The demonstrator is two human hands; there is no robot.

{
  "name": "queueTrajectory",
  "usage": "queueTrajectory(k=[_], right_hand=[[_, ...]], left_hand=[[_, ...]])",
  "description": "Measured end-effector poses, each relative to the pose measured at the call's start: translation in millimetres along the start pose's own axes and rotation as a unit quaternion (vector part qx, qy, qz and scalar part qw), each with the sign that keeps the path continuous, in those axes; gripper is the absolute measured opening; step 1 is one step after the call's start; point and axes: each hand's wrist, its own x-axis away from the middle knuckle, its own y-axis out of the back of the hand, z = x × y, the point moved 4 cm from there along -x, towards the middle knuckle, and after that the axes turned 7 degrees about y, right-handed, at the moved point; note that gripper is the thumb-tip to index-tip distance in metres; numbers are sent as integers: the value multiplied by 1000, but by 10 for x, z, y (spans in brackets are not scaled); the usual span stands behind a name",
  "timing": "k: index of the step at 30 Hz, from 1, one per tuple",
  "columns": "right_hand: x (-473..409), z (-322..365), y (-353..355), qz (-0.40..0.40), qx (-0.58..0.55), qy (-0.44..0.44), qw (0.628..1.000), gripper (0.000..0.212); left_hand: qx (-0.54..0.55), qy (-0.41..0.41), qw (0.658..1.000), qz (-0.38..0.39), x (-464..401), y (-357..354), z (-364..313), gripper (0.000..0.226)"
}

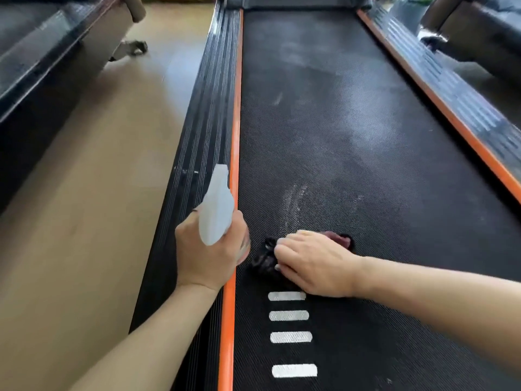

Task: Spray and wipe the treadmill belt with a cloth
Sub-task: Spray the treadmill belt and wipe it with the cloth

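The black textured treadmill belt (338,131) runs away from me, with pale smears and dusty patches along its middle. My left hand (208,255) grips a white spray bottle (215,210) over the left orange edge strip, nozzle pointing forward. My right hand (313,263) presses flat on a dark crumpled cloth (265,258) on the belt's near part, just beyond several white stripe markings (290,316). Most of the cloth is hidden under the hand.
Orange strips (235,136) and ribbed black side rails (205,131) border the belt on both sides. A wooden floor (107,165) lies to the left, with another machine's frame (42,57) beyond it. More equipment stands at the far right (479,32).
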Motion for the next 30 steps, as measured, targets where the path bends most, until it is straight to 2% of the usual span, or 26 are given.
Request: queueTrajectory(k=[2,5,8,11,14,16,18,20,22,23,24,25,27,30], right_hand=[[-322,-440,-7,-23,29,-40,999,15],[-771,-1012,32,-75,55,-170,981,13],[-850,-932,22,-89,73,-241,964,15],[-386,-300,-12,-100,40,-182,977,12],[262,267,34,-46,-18,-108,993,15],[441,205,89,-7,-15,-59,998,16],[421,-259,117,1,34,-68,997,17],[447,-1030,228,-69,85,-186,976,17],[658,-1679,324,-104,96,-362,921,20],[730,-1797,313,-113,94,-421,895,21],[765,-1770,284,-118,104,-443,883,21],[760,-1602,263,-123,115,-432,886,19],[842,-1056,201,-130,100,-376,912,16],[1243,-160,147,-84,49,-287,953,19]], left_hand=[[-2,-5,1000,2,-3,2,5,43],[15,8,1000,-3,7,12,12,45],[18,5,1000,1,13,11,26,48],[10,19,1000,-6,10,8,0,52],[29,70,997,-13,23,-3,11,42],[70,102,992,9,23,-59,28,31],[96,101,990,28,25,-150,-57,23],[81,68,993,58,31,-339,-188,16],[78,60,989,107,67,-605,-260,17],[75,51,988,122,60,-717,-274,17],[78,44,987,136,36,-856,-296,16],[88,42,985,141,11,-945,-305,14],[112,36,982,149,-64,-1077,-341,11],[152,49,972,174,-147,-1244,-309,12]])
